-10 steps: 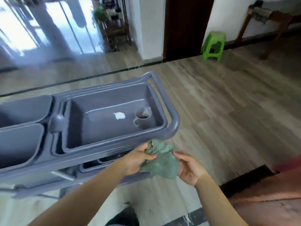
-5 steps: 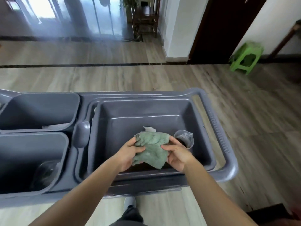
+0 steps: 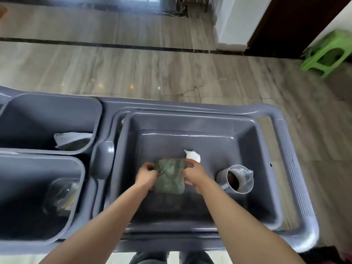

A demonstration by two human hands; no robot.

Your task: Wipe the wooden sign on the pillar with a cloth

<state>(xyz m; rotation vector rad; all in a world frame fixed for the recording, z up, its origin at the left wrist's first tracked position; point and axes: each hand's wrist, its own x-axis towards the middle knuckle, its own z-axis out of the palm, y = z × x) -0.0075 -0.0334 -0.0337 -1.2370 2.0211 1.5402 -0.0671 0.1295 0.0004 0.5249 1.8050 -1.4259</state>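
Holding the green cloth [image 3: 170,175] low in the middle of the frame, both hands work over the big grey tub [image 3: 266,164] of a cleaning cart [image 3: 299,197]. The left hand [image 3: 145,177] pinches the cloth's left edge, fingers curled into the fabric; the right hand [image 3: 195,176] grips its right side, thumb and fingers closed on it. This looks like readying or folding the cloth, so wiping has not begun. The next move calls for lifting the cloth clear and turning toward the pillar, which, like the wooden sign, is nowhere in view. Just right of the hands a grey cup [image 3: 237,179] lies tipped; its dark contents are unclear. A white scrap [image 3: 193,155] sits just beyond the cloth. At the left, two bins [image 3: 91,119] hold blurred things. At upper right, a green stool [image 3: 326,51] is cut off.
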